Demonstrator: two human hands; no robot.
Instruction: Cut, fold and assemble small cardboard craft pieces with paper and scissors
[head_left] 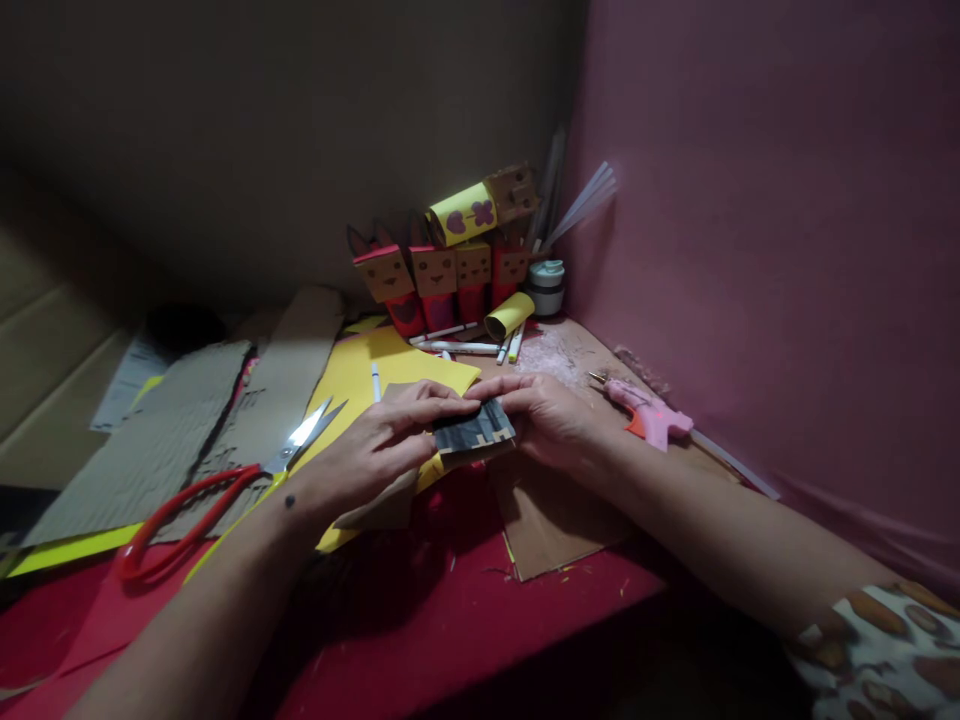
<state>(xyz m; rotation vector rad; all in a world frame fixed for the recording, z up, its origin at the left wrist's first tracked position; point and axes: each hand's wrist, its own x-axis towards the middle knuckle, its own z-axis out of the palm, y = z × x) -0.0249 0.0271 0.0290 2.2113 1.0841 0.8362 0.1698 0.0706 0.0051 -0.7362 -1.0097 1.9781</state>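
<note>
Between my two hands is a small brown cardboard piece with a dark, black-coloured face. My left hand grips its left side, fingers laid along the top edge. On the opposite side, my right hand pinches the upper right corner, its thumb and some fingers hidden. Yellow paper lies beneath and behind my left hand. A flat brown cardboard sheet rests under my right forearm. Scissors with red handles lie left of my left wrist, blades partly apart.
Behind stand several box-headed paper figures, with a yellow tube lying on top. Markers and another yellow tube lie before them. A pink glue gun sits right, near the wall. Corrugated cardboard covers the left.
</note>
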